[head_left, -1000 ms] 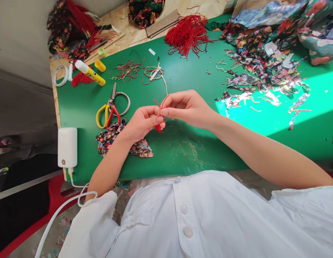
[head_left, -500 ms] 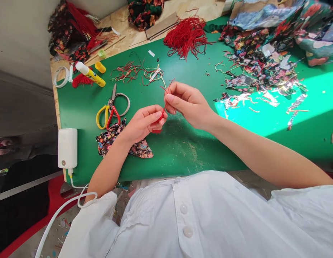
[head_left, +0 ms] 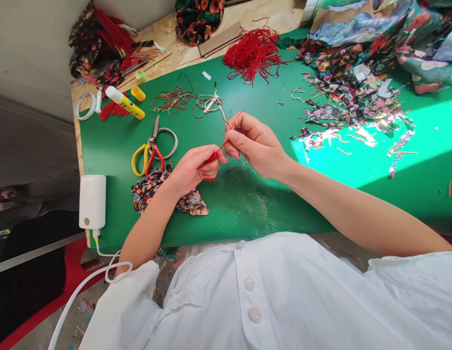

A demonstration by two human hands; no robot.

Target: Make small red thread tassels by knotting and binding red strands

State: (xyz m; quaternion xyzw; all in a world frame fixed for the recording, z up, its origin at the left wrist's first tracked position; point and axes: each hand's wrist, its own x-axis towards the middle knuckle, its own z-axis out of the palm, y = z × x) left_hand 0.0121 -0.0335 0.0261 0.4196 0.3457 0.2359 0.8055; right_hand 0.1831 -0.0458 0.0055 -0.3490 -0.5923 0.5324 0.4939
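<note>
My left hand [head_left: 197,166] is closed around a small red tassel [head_left: 212,158], whose bottom fringe peeks out under the fingers. From the tassel a red cord [head_left: 222,145] runs up to my right hand [head_left: 253,143], where thumb and forefinger pinch it; loose cord ends stick out above. Beneath my left forearm lies a piece of floral cloth [head_left: 193,201]. Scissors [head_left: 151,148] with one yellow and one red handle rest just left of that hand, overlapping a grey ring [head_left: 171,144].
A heap of red cords [head_left: 252,52] lies at the back of the green table [head_left: 284,209]. Floral fabric scraps [head_left: 335,107] spread over the right side. At the left are a glue stick [head_left: 124,102], a tape roll [head_left: 84,106] and a white power bank [head_left: 92,201] with a cable.
My left hand has turned and drawn slightly down and left, exposing more of the red tassel. The cord between my hands now slants more. My right hand has shifted slightly right.
</note>
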